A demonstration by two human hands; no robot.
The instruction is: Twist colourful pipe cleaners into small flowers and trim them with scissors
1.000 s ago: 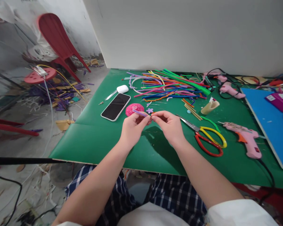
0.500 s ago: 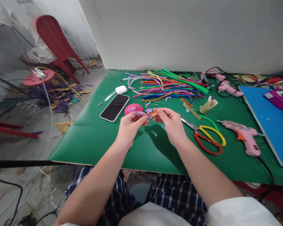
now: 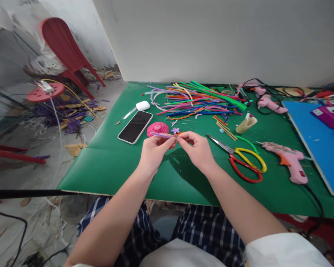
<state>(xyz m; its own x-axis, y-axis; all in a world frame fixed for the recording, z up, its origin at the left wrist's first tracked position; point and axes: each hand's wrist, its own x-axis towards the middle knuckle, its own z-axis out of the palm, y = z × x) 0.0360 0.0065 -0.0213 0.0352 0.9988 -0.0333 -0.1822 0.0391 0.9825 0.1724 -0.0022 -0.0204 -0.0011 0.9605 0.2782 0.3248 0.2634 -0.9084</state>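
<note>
My left hand point(image 3: 155, 150) is closed in a pinch on a thin purple pipe cleaner point(image 3: 160, 134), which sticks out to the left over its fingers. My right hand point(image 3: 196, 150) is also closed, its thumb and fingertip meeting those of the left. A bit of orange pipe cleaner point(image 3: 180, 133) shows at the right fingertips; the fingers cover most of it. Just beyond the fingertips is a small purple flower point(image 3: 175, 130). Behind the left hand sits a round pink coiled piece point(image 3: 157, 128), partly covered by the purple pipe cleaner.
A phone point(image 3: 135, 127) and white case point(image 3: 143, 106) lie left. Behind is a heap of coloured pipe cleaners point(image 3: 200, 99). To the right are scissors point(image 3: 233, 150), a holder point(image 3: 246, 124), a pink glue gun point(image 3: 291, 157) and a blue board point(image 3: 314, 141).
My right hand has moved left, so its fingertips now meet the left hand's. More of the scissors' blades shows. My left hand has hardly moved.
</note>
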